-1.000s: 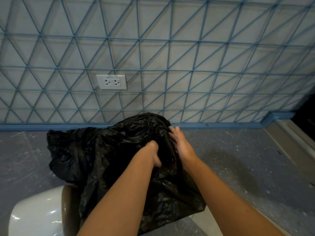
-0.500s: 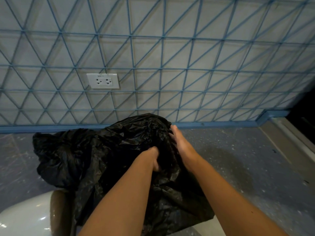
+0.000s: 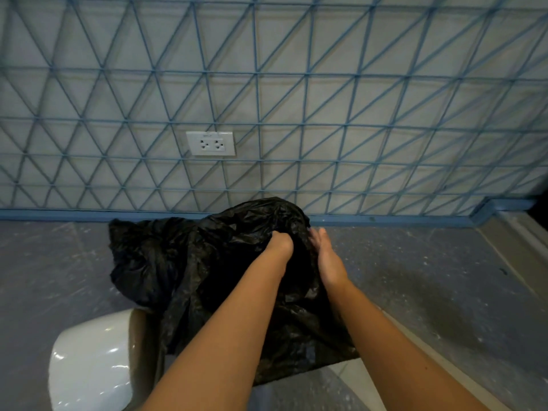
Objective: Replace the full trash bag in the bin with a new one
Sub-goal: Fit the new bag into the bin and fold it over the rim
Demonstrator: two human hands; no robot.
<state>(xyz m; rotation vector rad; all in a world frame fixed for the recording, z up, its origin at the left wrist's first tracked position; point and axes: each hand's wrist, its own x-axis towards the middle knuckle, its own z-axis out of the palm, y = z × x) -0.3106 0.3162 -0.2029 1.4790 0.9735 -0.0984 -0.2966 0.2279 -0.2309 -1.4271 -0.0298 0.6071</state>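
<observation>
The black trash bag (image 3: 189, 262) is gripped in the curled fingers of the left hand (image 3: 280, 246), which bunch its plastic near the far top, while the right hand (image 3: 327, 259) lies against the bag's right side with fingers straight and together, their tips partly sunk in the folds. The bag is draped over the white bin (image 3: 92, 360) at the near left, its crumpled length running from near right to far left across the grey floor (image 3: 430, 277). The bin's mouth is hidden under the plastic and its base is cut off by the frame's near edge; the bag's opening cannot be made out.
</observation>
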